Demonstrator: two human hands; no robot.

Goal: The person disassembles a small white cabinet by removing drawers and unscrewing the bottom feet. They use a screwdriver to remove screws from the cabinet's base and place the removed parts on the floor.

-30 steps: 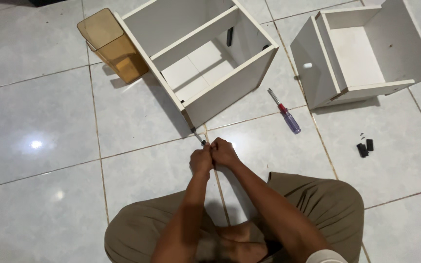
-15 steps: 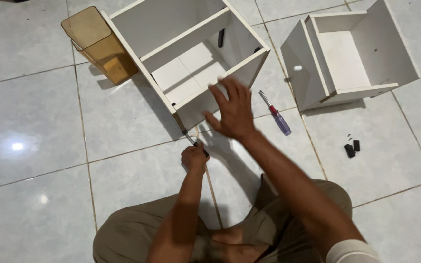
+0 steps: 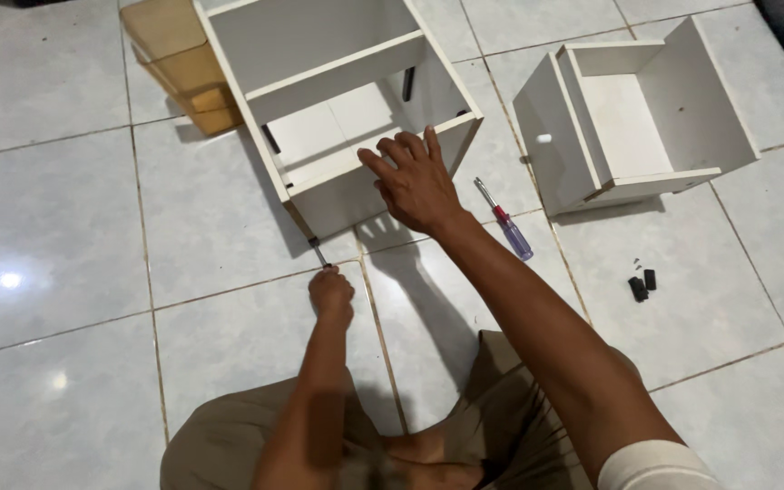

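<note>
Tiled floor (image 3: pixel 74 227) — right hand (image 3: pixel 417 181) now on cabinet (image 3: pixel 356 177), off screwdriver (image 3: pixel 318 251).

I see even, fairly bright indoor light from above. A lamp glares off the glossy tiles (image 3: pixel 65 181) at left, with a fainter spot below it. Soft shadows fall beside the cabinet (image 3: pixel 338 118) and under my right arm (image 3: pixel 537 318). Focus is sharp; the edges bend slightly.
</note>
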